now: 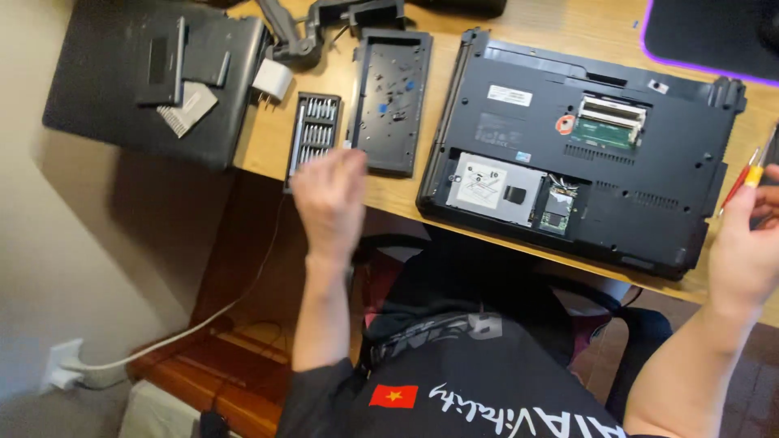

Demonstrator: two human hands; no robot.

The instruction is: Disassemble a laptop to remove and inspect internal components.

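Wooden desktop [560, 28] filled the far part of the view, with a beige wall and a white cord running to a wall socket down at the near left. An upturned black laptop [584, 154] lay at the right of the desk, its underside bays uncovered: the far bay held a green memory module [610, 123], the near bay a silver drive [491, 182] with a small green card [557, 212] just right of it. Left of the laptop lay a black tray-shaped cover panel [391, 101], hollow side up, with a few small screws and blue bits scattered inside. Just left of that sat a bit case [315, 134], open, its rows filled with silver screwdriver bits. A white charger plug [272, 79] stood farther off, beside a closed dark laptop [154, 81] at the far left that carried a black block and a grey ribbed piece.

The left hand [331, 199] hovered blurred over the near desk edge, just over the near end of the bit case and touching nothing; its fingers seemed loosely curled, though the blur hid the detail. The right hand [751, 243] was at the far right edge, fingers pinched round a red and yellow screwdriver [748, 180], near the laptop's right side.
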